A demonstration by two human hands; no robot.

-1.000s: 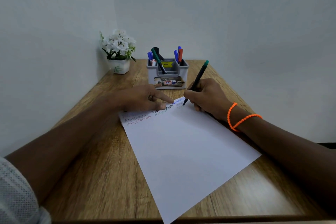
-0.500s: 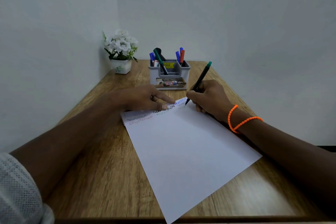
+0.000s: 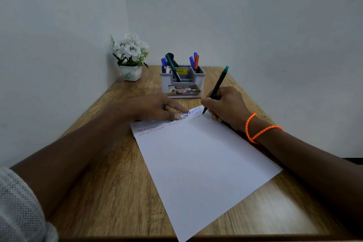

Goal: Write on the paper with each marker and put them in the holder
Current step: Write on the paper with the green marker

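Right hand (image 3: 225,104) grips a green-capped marker (image 3: 216,87), tip on the paper's (image 3: 200,159) far edge. Left hand (image 3: 157,107) lies flat, fingers extended, pinning the paper to the worktop (image 3: 110,192). Holder (image 3: 182,82) with markers stands just beyond.

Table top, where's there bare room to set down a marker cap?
Bare wood lies left of the paper, between the flower pot and the left forearm, and at the near right corner beside the sheet. It is crowded between the holder and both hands: left, right.
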